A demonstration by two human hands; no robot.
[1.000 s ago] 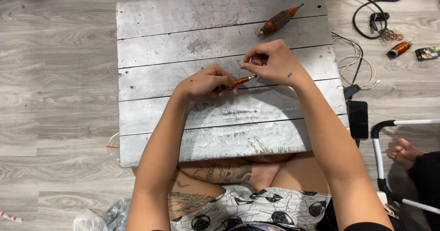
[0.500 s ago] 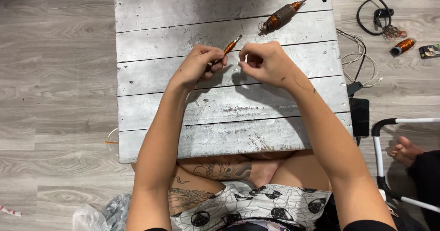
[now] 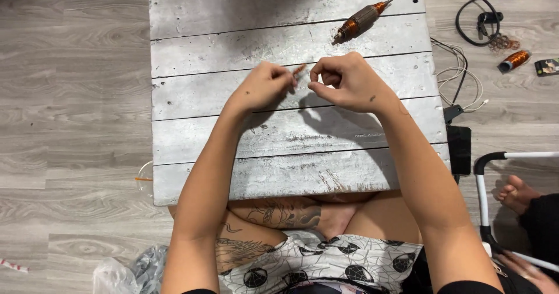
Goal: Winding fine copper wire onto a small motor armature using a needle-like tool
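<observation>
Above a low white-painted plank table (image 3: 279, 171), my left hand (image 3: 262, 87) pinches a small copper-coloured rod (image 3: 299, 70), whose tip sticks out past my fingers. My right hand (image 3: 343, 81) is close beside it, thumb and forefinger pinched together as if on a thin wire too fine to make out. A larger copper-wound motor armature (image 3: 361, 19) lies on the table's far right, apart from both hands.
On the grey wood floor to the right lie black cables (image 3: 483, 14), a white cable (image 3: 460, 81), a small copper coil (image 3: 515, 60) and a black phone-like slab (image 3: 460, 148). Another person's foot (image 3: 515, 192) and a white tube frame (image 3: 483, 189) sit at right. A plastic bag (image 3: 125, 270) lies lower left.
Both hands have lifted and moved toward the table's middle. The copper rod, earlier lying low between my hands, is now tipped up in my left fingers with only its tip showing.
</observation>
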